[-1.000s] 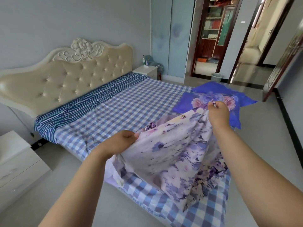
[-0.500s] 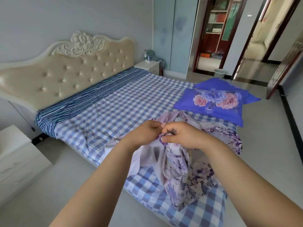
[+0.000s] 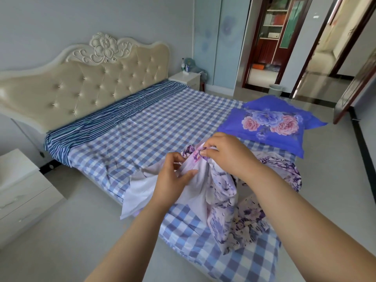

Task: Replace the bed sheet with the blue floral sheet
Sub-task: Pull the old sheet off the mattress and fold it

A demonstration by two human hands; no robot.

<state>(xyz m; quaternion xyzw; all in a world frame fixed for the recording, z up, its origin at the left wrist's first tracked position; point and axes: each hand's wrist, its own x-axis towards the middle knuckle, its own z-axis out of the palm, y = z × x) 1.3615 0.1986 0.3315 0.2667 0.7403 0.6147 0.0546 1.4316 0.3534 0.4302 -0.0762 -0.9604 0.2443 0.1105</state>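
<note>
A pale sheet with purple-blue flowers (image 3: 221,202) lies bunched on the near corner of the bed, over the blue-and-white checked sheet (image 3: 158,127). My right hand (image 3: 227,153) pinches the floral sheet's edge at its top, holding it up. My left hand (image 3: 173,178) holds the white underside of the same sheet just below and to the left, thumb on the cloth. A dark striped band (image 3: 105,121) runs along the head of the bed.
Two bright blue pillows with pink flowers (image 3: 270,123) lie at the bed's right corner. A cream tufted headboard (image 3: 85,86), a white nightstand at the left (image 3: 22,190), another beyond the bed (image 3: 186,78), a bin (image 3: 276,90) by the open doorway.
My hands, spread apart with the sheet stretched between them a second ago, have come together over the bed. The sheet now hangs bunched, and my left hand has slid lower.
</note>
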